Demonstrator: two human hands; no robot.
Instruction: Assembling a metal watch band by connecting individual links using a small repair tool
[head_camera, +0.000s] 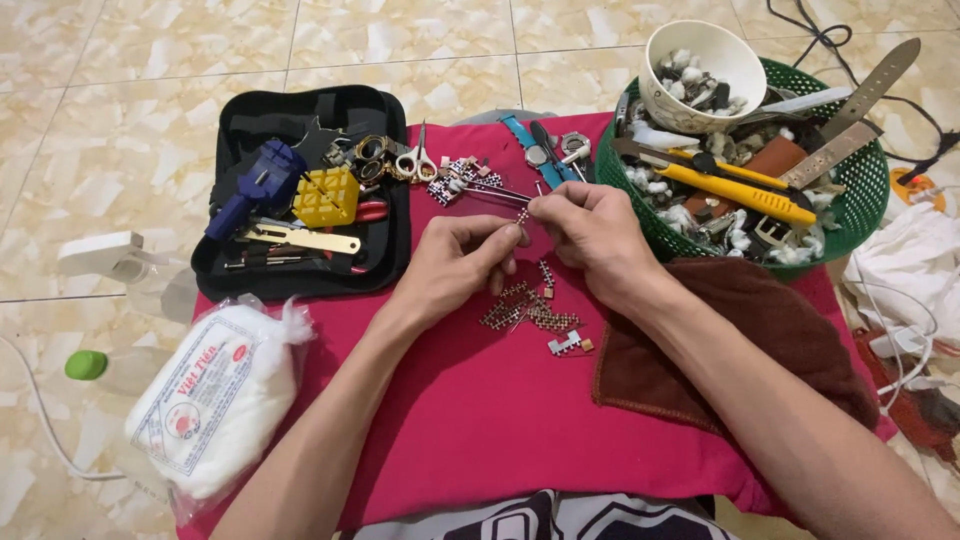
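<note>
Together, both hands' fingers pinch a small metal link piece above the red cloth.

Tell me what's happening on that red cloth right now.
A person's left hand and right hand pinch a small metal watch-band link between their fingers above the red cloth. More loose links lie just below. A black tool tray sits left, a green basket right.

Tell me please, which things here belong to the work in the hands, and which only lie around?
In use:
left hand and right hand, pinching a small metal link
loose band links on the red cloth

Lying about:
black tool case
scissors
green basket
white cup
cotton bag
brown towel
</note>
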